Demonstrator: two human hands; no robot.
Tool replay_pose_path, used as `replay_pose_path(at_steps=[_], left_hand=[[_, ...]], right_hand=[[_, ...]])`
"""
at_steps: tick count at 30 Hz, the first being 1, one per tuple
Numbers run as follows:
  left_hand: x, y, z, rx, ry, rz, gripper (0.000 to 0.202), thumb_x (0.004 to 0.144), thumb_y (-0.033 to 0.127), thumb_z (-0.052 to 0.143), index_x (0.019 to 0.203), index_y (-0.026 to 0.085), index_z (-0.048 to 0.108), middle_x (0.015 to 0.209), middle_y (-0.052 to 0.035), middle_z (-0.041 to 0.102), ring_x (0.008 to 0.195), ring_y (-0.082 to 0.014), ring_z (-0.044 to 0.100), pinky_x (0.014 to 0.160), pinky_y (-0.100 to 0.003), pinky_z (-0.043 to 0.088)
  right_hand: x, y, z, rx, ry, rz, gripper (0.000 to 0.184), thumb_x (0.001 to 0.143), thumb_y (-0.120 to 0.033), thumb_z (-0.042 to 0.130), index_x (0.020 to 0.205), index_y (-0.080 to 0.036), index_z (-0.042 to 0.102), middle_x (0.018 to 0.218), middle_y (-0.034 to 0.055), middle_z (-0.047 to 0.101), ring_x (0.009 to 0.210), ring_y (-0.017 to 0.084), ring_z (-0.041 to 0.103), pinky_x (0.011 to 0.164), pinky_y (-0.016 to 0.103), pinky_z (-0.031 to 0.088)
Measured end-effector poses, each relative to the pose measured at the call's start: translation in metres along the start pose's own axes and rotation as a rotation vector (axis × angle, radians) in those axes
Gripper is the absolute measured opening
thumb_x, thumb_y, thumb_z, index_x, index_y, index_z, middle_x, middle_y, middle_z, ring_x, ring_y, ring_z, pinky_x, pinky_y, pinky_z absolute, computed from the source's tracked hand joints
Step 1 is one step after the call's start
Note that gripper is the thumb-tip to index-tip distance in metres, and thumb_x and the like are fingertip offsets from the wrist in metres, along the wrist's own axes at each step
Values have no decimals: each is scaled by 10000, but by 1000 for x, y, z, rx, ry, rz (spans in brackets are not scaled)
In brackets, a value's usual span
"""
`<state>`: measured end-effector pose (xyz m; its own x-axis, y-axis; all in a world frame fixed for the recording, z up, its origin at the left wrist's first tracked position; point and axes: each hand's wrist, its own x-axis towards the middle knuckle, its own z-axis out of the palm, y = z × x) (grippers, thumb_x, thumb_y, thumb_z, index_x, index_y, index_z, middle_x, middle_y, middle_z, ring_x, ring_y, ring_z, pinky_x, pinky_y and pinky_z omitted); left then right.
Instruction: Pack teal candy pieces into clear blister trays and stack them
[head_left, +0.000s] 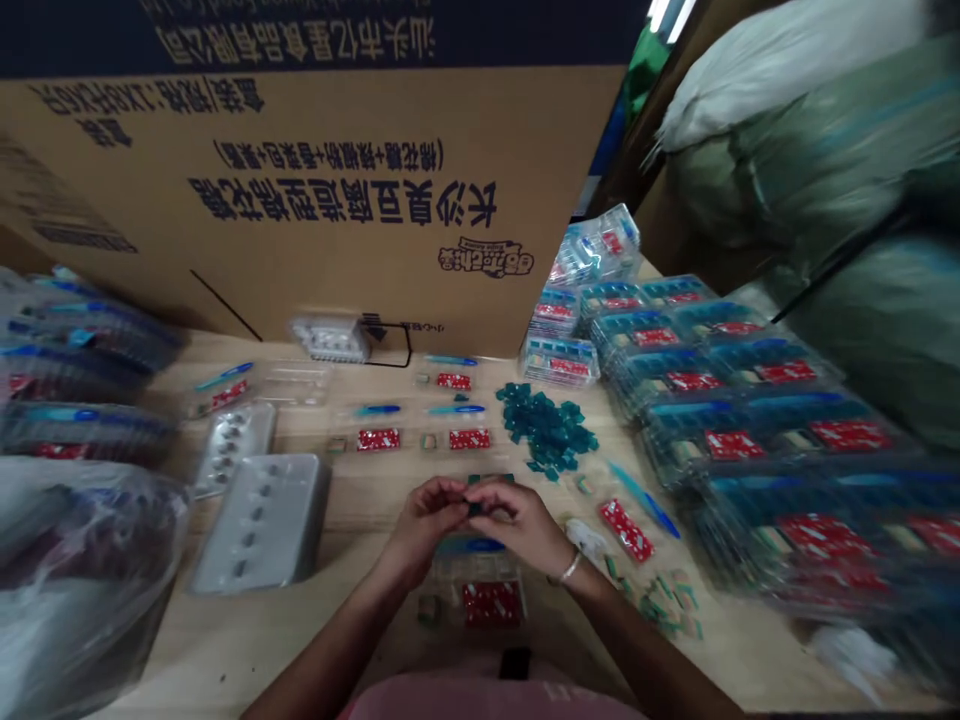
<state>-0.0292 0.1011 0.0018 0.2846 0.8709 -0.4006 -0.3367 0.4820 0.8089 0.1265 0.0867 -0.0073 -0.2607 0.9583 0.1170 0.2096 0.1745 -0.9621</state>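
Observation:
My left hand (426,522) and my right hand (529,527) meet above the front middle of the table. Their fingertips pinch a small dark teal piece (474,508) from both sides. Below them lies a clear plastic tray with a red patterned packet (491,604), a blue pen-like stick (480,545) and a small pale green-edged block (428,609). Just beyond my fingers, more teal pieces (491,479) show partly. A loose pile of teal pieces (546,428) lies ahead to the right. Another red packet (626,530) and blue stick (646,500) lie right of my right hand.
A big cardboard box (315,220) stands across the back. Filled clear trays (735,445) are stacked at right, others (75,430) at left. Grey-white moulded trays (259,525) sit left, near a plastic bag (82,570). Small green-edged blocks (667,603) lie at front right.

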Motion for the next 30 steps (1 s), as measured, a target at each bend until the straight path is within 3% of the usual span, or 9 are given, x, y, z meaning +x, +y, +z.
replay_pose_path(at_steps=[3, 5, 9, 12, 15, 19, 23, 26, 30], left_hand=[[-16, -14, -8, 55, -62, -57, 305, 540, 240, 783, 770, 148, 605, 659, 13, 630, 567, -86, 547, 568, -200, 419], [-18, -16, -15, 206, -64, 18, 251, 586, 254, 744, 753, 154, 585, 652, 12, 622, 577, -97, 548, 583, -215, 424], [-1, -5, -30, 812, 92, 371, 109, 665, 207, 622, 764, 170, 596, 741, -24, 638, 712, -159, 562, 676, -286, 433], [14, 0, -39, 1221, 56, 507, 95, 678, 114, 533, 704, 169, 606, 730, -45, 637, 737, -186, 550, 729, -332, 413], [21, -4, -45, 1374, -19, 557, 133, 702, 96, 489, 665, 168, 594, 694, -46, 622, 701, -184, 537, 707, -327, 406], [24, -8, -51, 1399, -36, 592, 135, 704, 98, 502, 655, 174, 602, 674, -35, 624, 683, -179, 544, 696, -318, 411], [26, 1, -52, 1368, -13, 675, 116, 757, 145, 524, 718, 182, 627, 689, -36, 632, 687, -181, 561, 653, -301, 430], [35, 3, -47, 1350, -88, 834, 134, 805, 167, 512, 824, 189, 642, 782, -53, 646, 743, -174, 577, 694, -297, 454], [50, -5, -43, 1424, -187, 883, 176, 797, 102, 499, 702, 190, 618, 698, -35, 629, 687, -164, 571, 691, -292, 458]], right_hand=[[-24, 9, 10, 138, -19, 59, 178, 769, -276, 635, 923, -189, 647, 876, 38, 660, 784, 140, 624, 680, 244, 491], [-24, 15, 11, 115, -22, 91, 177, 775, -278, 630, 921, -178, 633, 804, 23, 662, 718, 134, 624, 632, 233, 489], [10, 17, 4, -369, -25, -32, 92, 809, -150, 574, 887, -163, 622, 823, 36, 651, 766, 143, 600, 694, 254, 478], [37, 16, 4, -809, -206, -203, 99, 834, -103, 537, 816, -153, 621, 856, 62, 645, 849, 168, 571, 778, 288, 458], [45, 16, 14, -1046, -308, -287, 55, 841, -157, 560, 812, -156, 607, 846, 57, 640, 849, 179, 551, 770, 292, 450], [41, 10, 23, -1077, -277, -266, 51, 845, -192, 565, 828, -170, 608, 826, 43, 642, 850, 181, 551, 758, 291, 440], [60, 3, -8, -890, -145, -219, 128, 884, -187, 496, 919, -191, 619, 920, 27, 640, 880, 130, 561, 793, 231, 422], [101, 12, -50, -1025, 40, 29, 203, 894, -158, 434, 930, -181, 632, 972, 56, 629, 903, 141, 558, 767, 224, 407], [153, 35, -85, -1142, 35, 197, 219, 811, -53, 468, 855, -139, 664, 917, 103, 649, 888, 178, 567, 739, 243, 396]])
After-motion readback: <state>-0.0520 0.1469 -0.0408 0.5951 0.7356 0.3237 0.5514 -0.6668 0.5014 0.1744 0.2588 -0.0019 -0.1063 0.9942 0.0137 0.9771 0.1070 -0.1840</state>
